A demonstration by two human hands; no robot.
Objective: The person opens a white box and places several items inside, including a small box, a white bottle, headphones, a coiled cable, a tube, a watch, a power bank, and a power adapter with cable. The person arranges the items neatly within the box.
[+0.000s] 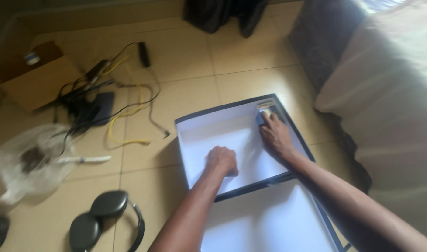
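The box (223, 135) looks like matt white cardboard with dark edges. The floor (195, 65) is smooth beige tile with a slight shine. At 9 o'clock lies a thin clear plastic bag (31, 161); the headphones (101, 219) look smooth, dark plastic.

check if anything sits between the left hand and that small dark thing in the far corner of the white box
Nothing visible does. The left hand rests as a fist on the bare white floor of the box. The small dark object lies in the far right corner, already under the right hand's fingers; only that hand is near it.
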